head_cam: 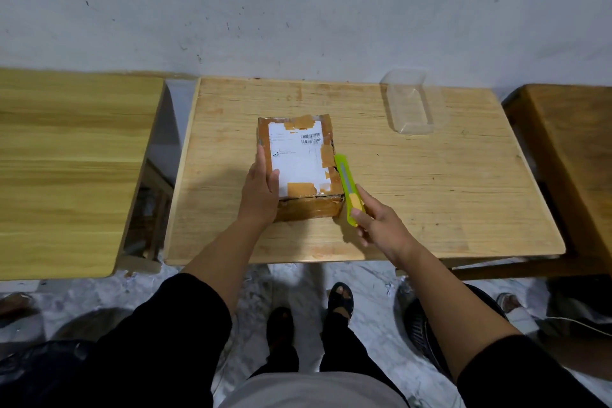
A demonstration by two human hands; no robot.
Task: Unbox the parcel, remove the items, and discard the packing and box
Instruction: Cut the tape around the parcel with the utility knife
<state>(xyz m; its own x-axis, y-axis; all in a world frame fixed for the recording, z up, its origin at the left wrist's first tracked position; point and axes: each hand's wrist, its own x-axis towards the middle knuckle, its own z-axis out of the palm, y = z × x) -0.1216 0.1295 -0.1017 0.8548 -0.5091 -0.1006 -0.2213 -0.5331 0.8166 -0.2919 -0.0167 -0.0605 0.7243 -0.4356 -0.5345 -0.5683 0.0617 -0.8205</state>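
A brown cardboard parcel, taped and bearing a white shipping label, lies in the middle of a small wooden table. My left hand rests flat on the parcel's left side and near corner, holding it down. My right hand grips the rear of a lime-green utility knife. The knife's front end lies along the parcel's right edge, touching the tape there.
A clear plastic tray stands at the table's back right. A larger wooden table sits to the left and a darker one to the right. Below are my sandalled feet, shredded paper on the floor and a black bag.
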